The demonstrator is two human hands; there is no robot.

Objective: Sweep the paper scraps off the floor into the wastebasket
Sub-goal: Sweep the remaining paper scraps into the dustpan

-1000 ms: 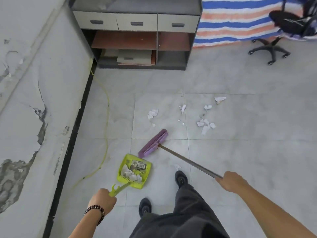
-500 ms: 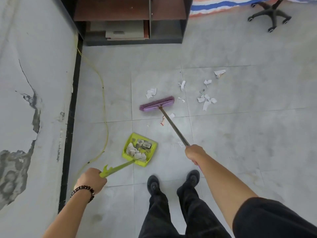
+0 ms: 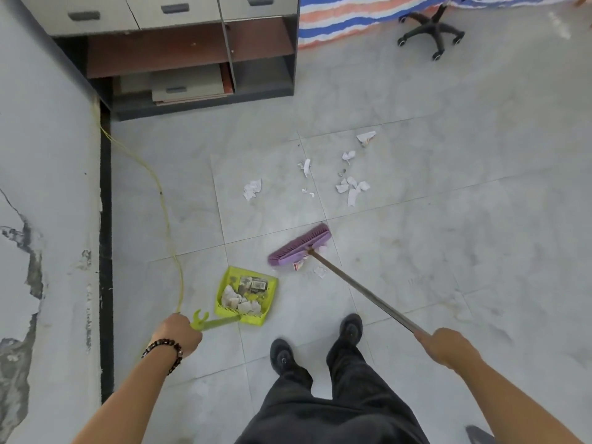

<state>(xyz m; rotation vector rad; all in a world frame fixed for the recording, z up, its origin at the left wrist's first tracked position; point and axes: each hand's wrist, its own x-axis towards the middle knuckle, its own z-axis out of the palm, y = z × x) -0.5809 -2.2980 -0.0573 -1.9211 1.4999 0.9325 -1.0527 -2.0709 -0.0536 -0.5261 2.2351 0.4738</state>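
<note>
Head view: the left hand (image 3: pixel 177 334) is curled round the green dustpan (image 3: pixel 221 293) handle, and the right hand (image 3: pixel 445 346) grips the broom (image 3: pixel 358 287) stick. The purple head rests just far-right of the dustpan. Paper scraps (image 3: pixel 350 187) lie farther off.

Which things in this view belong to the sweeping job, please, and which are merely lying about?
Job: purple broom, gripped by the right hand; green dustpan, held by the left hand; loose paper scraps.
Lying about: yellow cord; shelf unit; office chair; striped cloth.
</note>
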